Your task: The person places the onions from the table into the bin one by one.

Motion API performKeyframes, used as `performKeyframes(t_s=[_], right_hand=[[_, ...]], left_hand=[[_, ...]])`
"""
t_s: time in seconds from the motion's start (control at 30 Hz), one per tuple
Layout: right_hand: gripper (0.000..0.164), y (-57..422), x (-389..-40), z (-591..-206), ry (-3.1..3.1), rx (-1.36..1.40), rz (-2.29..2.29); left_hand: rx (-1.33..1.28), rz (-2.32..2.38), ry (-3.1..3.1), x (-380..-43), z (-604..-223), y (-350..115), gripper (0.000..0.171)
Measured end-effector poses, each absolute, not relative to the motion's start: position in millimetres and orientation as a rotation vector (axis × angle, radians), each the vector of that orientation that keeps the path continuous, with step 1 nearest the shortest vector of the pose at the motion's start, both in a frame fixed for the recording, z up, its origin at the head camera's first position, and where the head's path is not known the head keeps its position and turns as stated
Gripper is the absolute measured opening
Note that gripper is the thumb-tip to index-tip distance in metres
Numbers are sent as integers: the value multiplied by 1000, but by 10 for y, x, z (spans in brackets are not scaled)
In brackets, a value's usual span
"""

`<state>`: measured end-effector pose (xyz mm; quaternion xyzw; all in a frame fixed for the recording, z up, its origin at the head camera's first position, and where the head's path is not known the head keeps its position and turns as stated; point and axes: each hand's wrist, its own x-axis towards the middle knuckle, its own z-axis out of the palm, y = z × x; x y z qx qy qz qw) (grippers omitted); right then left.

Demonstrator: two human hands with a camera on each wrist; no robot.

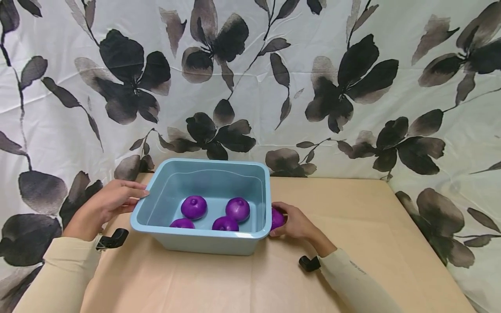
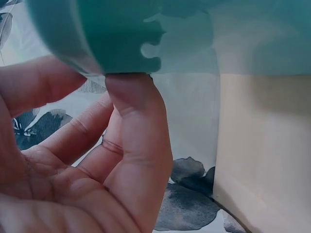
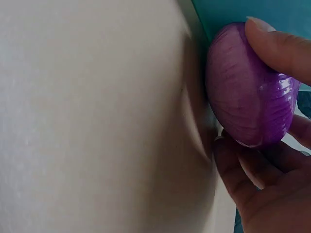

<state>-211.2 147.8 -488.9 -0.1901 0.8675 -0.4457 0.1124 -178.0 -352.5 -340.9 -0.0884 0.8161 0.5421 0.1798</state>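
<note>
A light blue plastic basin [image 1: 211, 241] stands on the table, with several purple onions [image 1: 193, 207] on its floor. My left hand [image 1: 113, 201] pinches the basin's left rim between thumb and fingers; in the left wrist view, the fingertips [image 2: 127, 94] lie against the rim's underside. My right hand [image 1: 291, 222] holds another purple onion [image 3: 248, 92] just outside the basin's right wall, thumb on one side and fingers on the other. The basin's rim partly hides that onion in the head view. The front wall hides the lower part of the nearer onions inside.
A tan-covered table [image 1: 332, 195] extends to the right of the basin and in front of it. Behind hangs a white cloth [image 1: 282, 100] with dark floral prints, which also shows beyond the table's left and right edges. Both wrists wear small black cameras [image 1: 309, 264].
</note>
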Motion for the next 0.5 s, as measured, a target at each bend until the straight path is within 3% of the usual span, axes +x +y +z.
performKeyframes(t_s=[0.3,0.5], right_hand=[[83,1626,-2054,-4784,2598,-458,-1320],[84,1738,-2004,-4602,2602,-451,-1331]], left_hand=[[-282,1598,2222,-1844,-3426,-3541,29],[-273,1617,2200,-1836,-3466,-3600,26]])
